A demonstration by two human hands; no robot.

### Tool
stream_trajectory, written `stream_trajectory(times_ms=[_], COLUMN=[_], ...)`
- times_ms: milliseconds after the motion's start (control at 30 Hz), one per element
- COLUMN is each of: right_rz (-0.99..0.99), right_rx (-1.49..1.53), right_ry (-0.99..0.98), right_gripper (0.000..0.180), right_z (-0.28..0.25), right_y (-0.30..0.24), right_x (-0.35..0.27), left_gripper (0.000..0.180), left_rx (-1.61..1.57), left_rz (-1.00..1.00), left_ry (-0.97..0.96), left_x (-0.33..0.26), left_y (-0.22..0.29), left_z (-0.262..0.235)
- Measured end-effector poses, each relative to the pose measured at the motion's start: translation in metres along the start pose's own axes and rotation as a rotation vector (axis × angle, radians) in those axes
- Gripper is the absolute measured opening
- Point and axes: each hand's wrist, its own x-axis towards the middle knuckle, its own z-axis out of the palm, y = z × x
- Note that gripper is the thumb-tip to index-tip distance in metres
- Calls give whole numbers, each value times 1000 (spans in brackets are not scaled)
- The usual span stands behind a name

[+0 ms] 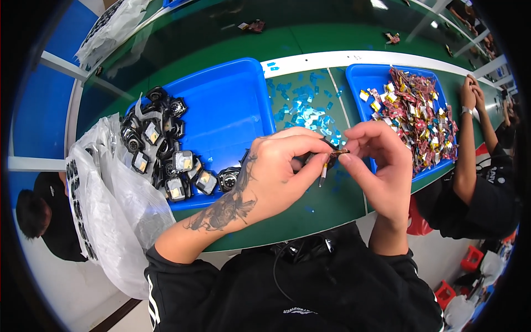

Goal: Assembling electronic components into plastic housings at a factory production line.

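In front of my chest both hands meet over one small assembly. My left hand (285, 169), with a tattooed forearm, pinches a dark piece, mostly hidden by the fingers; a small pale tab hangs below them. The thumb and fingers of my right hand (384, 160) close on the edge of a small brownish circuit board (339, 151) at the same spot. Left of my hands, black watches (182, 161) with square and round faces lie in a blue tray (221, 113). Beyond my fingers, small blue film pieces (310, 110) are scattered on the green table (287, 224).
A second blue tray (359, 74) at the right is heaped with reddish circuit boards (415, 105). Translucent plastic sheeting (119, 205) drapes over the table's left side. Across a white ledge (310, 60) runs a green belt (326, 33) with a few parts. A co-worker (470, 171) sits at the right.
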Motion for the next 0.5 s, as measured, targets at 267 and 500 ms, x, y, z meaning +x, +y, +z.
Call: stream_trajectory(times_ms=[267,500], right_rz=[-14,-55], right_rx=[178,163], right_ry=[228,333], right_gripper=[28,30], right_z=[27,39], right_y=[18,25], right_x=[-8,-11], left_gripper=[43,43], left_rx=[-398,-437], left_rz=[118,116], left_ry=[140,158], left_x=[-2,-2], left_y=[-25,-27], left_z=[16,20])
